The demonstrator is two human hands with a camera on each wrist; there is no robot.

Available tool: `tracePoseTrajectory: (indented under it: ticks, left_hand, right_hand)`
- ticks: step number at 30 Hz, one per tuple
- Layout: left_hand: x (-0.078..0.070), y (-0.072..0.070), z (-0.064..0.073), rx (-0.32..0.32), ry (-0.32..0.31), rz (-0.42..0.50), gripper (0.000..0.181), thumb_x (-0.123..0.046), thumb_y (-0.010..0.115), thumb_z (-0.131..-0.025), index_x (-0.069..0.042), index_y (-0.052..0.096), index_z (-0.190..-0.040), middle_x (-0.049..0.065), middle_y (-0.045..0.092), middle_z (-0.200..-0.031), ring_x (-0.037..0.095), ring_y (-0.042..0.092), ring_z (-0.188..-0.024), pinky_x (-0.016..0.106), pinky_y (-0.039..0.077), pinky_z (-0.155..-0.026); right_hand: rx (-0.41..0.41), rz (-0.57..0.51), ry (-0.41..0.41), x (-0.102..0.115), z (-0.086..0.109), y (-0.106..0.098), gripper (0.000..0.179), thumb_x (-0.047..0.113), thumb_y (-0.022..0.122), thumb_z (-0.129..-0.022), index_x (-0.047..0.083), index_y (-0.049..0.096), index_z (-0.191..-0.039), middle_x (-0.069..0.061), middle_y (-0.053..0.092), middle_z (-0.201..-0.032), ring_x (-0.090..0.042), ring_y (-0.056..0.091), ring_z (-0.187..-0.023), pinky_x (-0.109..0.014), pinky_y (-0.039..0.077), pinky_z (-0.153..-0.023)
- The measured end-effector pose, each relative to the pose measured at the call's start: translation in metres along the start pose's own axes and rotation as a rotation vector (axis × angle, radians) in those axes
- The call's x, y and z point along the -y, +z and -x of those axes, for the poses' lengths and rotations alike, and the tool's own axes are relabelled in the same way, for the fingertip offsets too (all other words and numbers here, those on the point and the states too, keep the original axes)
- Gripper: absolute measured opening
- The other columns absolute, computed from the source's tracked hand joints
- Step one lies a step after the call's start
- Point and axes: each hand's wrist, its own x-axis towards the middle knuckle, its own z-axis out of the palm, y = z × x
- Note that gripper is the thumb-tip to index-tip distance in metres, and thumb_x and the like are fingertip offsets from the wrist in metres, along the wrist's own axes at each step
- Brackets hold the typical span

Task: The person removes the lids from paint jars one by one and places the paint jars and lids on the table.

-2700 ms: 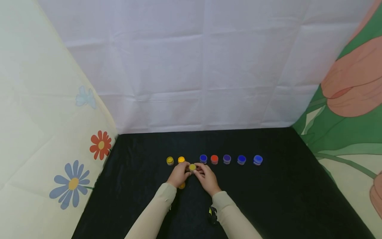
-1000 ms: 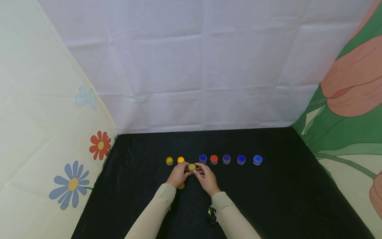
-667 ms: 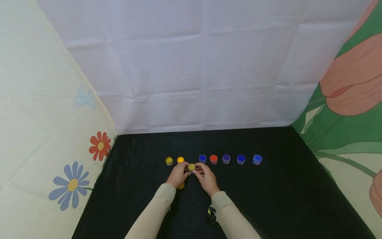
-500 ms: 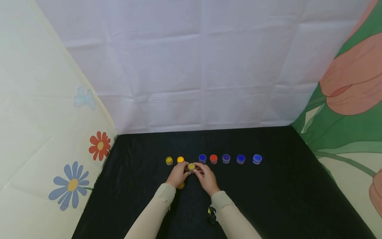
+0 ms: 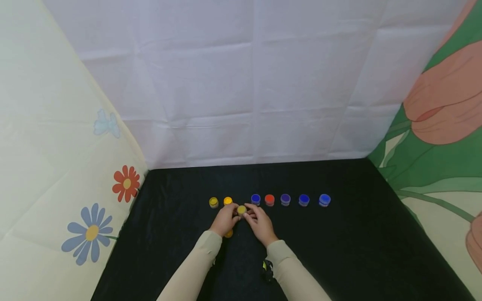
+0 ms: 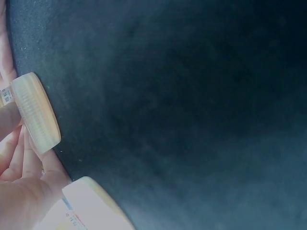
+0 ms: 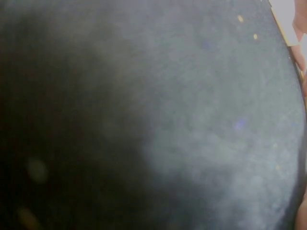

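1. The left hand (image 5: 224,220) pinches the near-left side of a small olive-lidded jar (image 5: 242,210); the right hand (image 5: 261,223) grips its opposite side with thumb and fingers.
2. This jar sits between the two hands, lid up, above or on the black cloth (image 5: 339,242); whether its base touches, I cannot tell. The left wrist view shows the lid's ridged edge.
3. Just beyond the left hand stands an amber-lidded jar (image 5: 228,201), its lower part covered; to its left is another olive-topped jar (image 5: 214,202).
4. An orange-lidded jar (image 5: 229,234) peeks out beside the left wrist, mostly hidden.
5. Beyond the right hand, a spaced row runs rightward: a blue-lidded jar (image 5: 255,200), a red-lidded jar (image 5: 269,200), a purple-lidded jar (image 5: 285,200), a second blue-topped jar (image 5: 304,200) and a brighter blue jar (image 5: 324,200).
6. Pale sleeves (image 5: 190,271) cover both arms; a black device (image 5: 267,271) shows beside the right cuff.
7. A creased white sheet (image 5: 244,83) hangs behind, between a daisy-printed cloth (image 5: 56,167) on the left and a tulip-printed cloth (image 5: 444,163) on the right.
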Motion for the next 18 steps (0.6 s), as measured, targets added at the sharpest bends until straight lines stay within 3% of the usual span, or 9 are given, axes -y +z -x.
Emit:
tracePoseTrajectory:
  ticks: [18]
  left_hand:
    - [-0.0018, -0.0006, 0.0008, -0.005, 0.011, 0.0, 0.022, -0.003, 0.073, -0.093, 0.0, 0.065, -0.113, 0.011, 0.068, -0.104, 0.026, 0.066, -0.095, 0.044, 0.055, -0.085]
  right_hand:
    - [-0.018, 0.0, 0.003, 0.0021, -0.0005, 0.0003, 0.026, 0.018, 0.066, -0.1, 0.009, 0.066, -0.125, -0.01, 0.061, -0.105, -0.027, 0.065, -0.096, -0.045, 0.056, -0.088]
